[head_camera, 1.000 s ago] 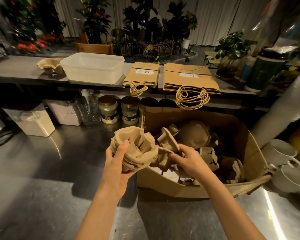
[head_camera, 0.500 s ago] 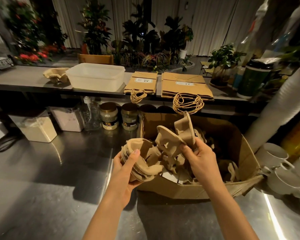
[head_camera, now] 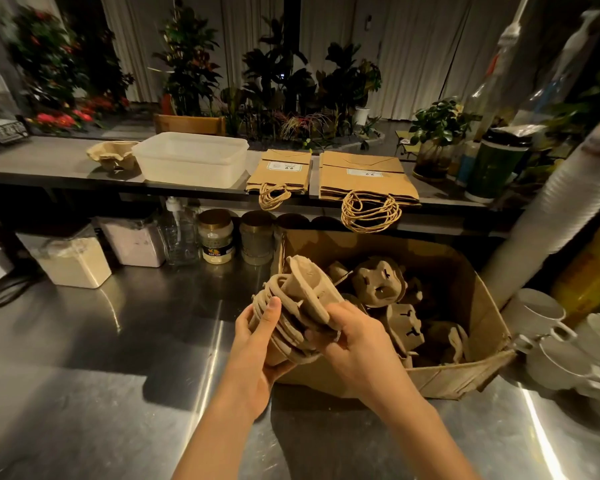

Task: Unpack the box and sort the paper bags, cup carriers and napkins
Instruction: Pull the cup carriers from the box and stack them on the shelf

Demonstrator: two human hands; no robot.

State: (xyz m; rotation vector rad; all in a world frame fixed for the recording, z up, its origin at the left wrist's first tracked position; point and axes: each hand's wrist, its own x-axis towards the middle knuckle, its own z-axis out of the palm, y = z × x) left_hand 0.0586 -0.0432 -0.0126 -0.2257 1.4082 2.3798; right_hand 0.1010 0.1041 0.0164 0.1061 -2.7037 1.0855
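Both hands hold a nested stack of brown pulp cup carriers at the left edge of the open cardboard box. My left hand grips the stack from the left with the thumb across its front. My right hand grips the top carrier from the right. Several loose cup carriers lie inside the box. On the raised shelf sit a small pile of paper bags, a larger pile of paper bags and a few stacked cup carriers.
A white plastic tub stands on the shelf beside the stacked carriers. Jars, a pump bottle and lidded containers line the back of the steel counter. White mugs and a tall sleeve of cups crowd the right.
My right hand brought the carrier it lifted from the box over to the left and set it onto the stack in my left hand. Both hands now meet on the stack.
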